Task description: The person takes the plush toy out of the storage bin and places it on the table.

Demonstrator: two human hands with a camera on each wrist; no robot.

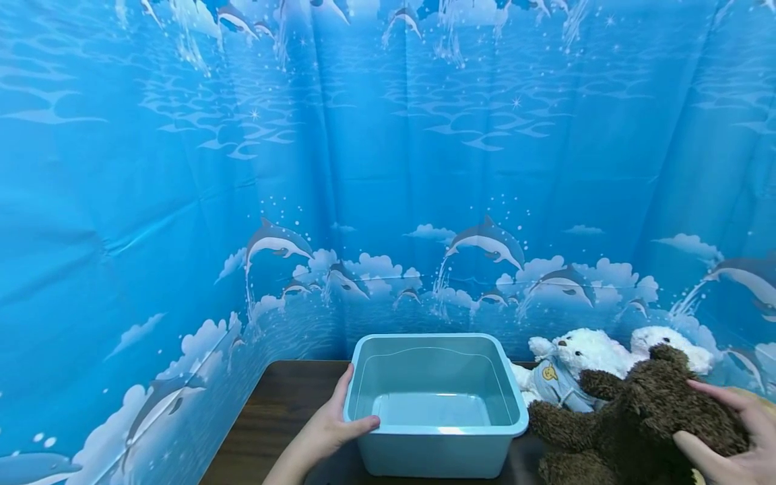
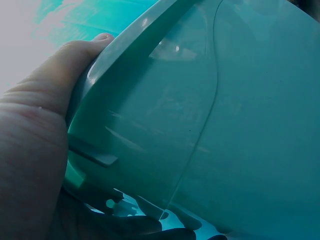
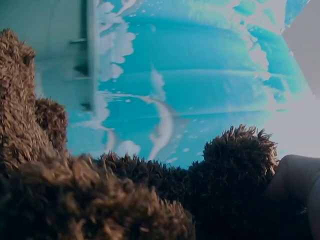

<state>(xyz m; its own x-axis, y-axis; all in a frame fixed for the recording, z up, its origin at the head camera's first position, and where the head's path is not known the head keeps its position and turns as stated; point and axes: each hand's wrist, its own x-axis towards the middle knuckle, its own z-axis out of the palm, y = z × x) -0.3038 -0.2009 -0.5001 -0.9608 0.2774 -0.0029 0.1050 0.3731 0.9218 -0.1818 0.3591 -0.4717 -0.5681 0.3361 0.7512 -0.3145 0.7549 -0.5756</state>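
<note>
A light blue-green plastic basin [image 1: 433,453] stands upright on the dark table, with nothing inside it. My left hand [image 1: 327,431] grips its near left corner, the thumb lying over the front rim. In the left wrist view the thumb hooks over the edge of the basin [image 2: 240,115] while the other fingers lie below. To the right, my right hand [image 1: 739,434] holds a dark brown teddy bear [image 1: 655,417] by the head, fingers and thumb spread on either side. Fur of the teddy bear [image 3: 90,200] fills the lower right wrist view.
Behind the brown bear sit a white plush bear in a pale blue top [image 1: 552,384] and a second white plush toy [image 1: 685,347]. Dark wood of the table [image 1: 285,397] shows left of the basin. A blue dolphin-print curtain [image 1: 388,202] hangs behind everything.
</note>
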